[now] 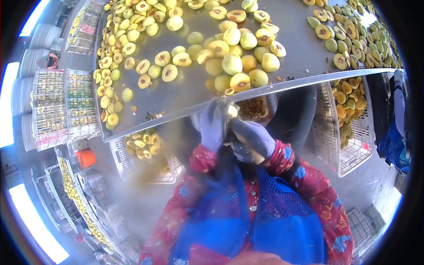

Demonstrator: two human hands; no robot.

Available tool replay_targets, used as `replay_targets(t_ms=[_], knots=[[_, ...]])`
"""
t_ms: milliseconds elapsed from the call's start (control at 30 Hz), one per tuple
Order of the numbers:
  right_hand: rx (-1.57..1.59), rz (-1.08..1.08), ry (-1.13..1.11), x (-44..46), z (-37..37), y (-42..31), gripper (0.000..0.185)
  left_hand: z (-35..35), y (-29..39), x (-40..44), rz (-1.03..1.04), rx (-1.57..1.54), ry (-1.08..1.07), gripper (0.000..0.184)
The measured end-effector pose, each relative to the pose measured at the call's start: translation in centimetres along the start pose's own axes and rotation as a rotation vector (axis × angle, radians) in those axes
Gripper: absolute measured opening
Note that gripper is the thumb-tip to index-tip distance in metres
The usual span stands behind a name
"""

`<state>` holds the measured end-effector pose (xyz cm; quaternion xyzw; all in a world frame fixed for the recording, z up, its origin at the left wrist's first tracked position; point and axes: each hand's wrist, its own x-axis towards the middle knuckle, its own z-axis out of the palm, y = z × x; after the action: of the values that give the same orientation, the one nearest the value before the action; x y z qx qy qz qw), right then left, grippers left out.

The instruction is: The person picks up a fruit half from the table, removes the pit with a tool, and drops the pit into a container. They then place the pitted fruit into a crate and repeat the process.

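Observation:
Both hands are gloved, dark over the fingers and pale purple at the backs, and meet in front of the chest just below the table edge. My left hand (213, 123) has its fingers closed round a small pale fruit piece (232, 111), partly hidden by the glove. Beside it, my right hand (251, 139) is closed, and what its fingers hold, if anything, is hidden. Above the hands, yellow-green fruit (232, 64), some whole and some halved with brown centres, lies on the metal table (172, 97).
White crates with fruit halves stand below the table, one at the left (121, 154) and one at the right (344, 150). Another crate (260, 106) is behind the hands. Stacked crates (51, 108) stand far left. A person in blue (395, 141) is at the right edge.

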<state>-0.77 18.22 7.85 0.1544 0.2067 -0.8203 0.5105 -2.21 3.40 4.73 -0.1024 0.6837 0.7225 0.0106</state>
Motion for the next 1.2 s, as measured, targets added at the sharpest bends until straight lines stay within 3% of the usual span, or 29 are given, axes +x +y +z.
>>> replay_targets(t_ms=[67,100,200,333,500,567,667,733,800,867,900,967,1000,1067,1100,1133,1167,1200], knots=[[0.413,0.161,-0.343,0.3,-2.0,0.2,0.035,-0.3,-2.0,-0.6,0.275,0.080,0.041,0.022],[0.546,0.237,-0.517,0.9,-2.8,0.7,0.041,-0.7,-2.6,-1.2,0.171,-0.081,-0.014,0.033],[0.679,0.240,-0.588,1.3,-3.6,1.4,0.045,-0.2,-3.7,-0.4,0.339,0.073,0.077,0.024],[0.664,0.212,-0.601,2.0,-3.8,1.7,0.046,0.3,-2.9,-0.6,0.388,0.265,0.231,0.023],[0.626,0.251,-0.636,3.4,-4.3,2.1,0.048,-0.1,-0.1,-0.8,-0.019,-0.017,0.271,0.018],[0.471,0.238,-0.508,3.2,-4.1,1.4,0.049,-1.5,-2.1,-0.9,0.127,0.369,0.171,0.017],[0.492,0.312,-0.465,2.6,-3.3,0.8,0.048,-3.0,-4.1,-1.1,0.306,0.551,0.091,0.022],[0.581,0.328,-0.513,2.7,-3.3,0.9,0.046,-1.9,-1.9,-1.4,0.043,0.072,0.127,0.025],[0.654,0.291,-0.587,3.0,-3.6,1.7,0.045,-1.6,-2.2,-0.8,0.444,0.167,0.090,0.026],[0.648,0.262,-0.594,3.3,-3.9,2.1,0.044,-1.3,-2.5,-0.7,0.469,0.040,0.102,0.027],[0.645,0.247,-0.598,3.4,-4.1,2.2,0.044,-1.0,-2.6,-0.9,0.292,-0.131,0.127,0.028],[0.671,0.260,-0.596,3.8,-4.1,2.6,0.045,-1.7,-4.4,-0.9,0.151,-0.039,0.196,0.029],[0.686,0.268,-0.595,3.9,-4.0,2.8,0.046,-3.1,-7.4,-0.8,0.185,0.224,0.238,0.031],[0.632,0.141,-0.770,3.5,-2.7,2.1,0.045,-3.9,-6.7,-1.2,0.044,0.105,0.375,0.034],[0.598,0.079,-0.852,3.0,-2.0,1.5,0.045,-3.2,-2.5,-1.7,-0.123,-0.287,0.466,0.034],[0.427,0.028,-0.496,2.1,-1.7,0.7,0.045,-3.2,0.0,-1.8,-0.279,-0.691,0.548,0.035],[0.257,-0.036,-0.146,1.1,-1.5,0.2,0.044,-6.2,-3.1,-2.1,0.062,-0.025,0.576,0.035],[0.334,-0.020,-0.102,1.0,-1.5,-0.1,0.043,-10.5,-4.7,-3.0,0.172,0.233,0.568,0.035]])
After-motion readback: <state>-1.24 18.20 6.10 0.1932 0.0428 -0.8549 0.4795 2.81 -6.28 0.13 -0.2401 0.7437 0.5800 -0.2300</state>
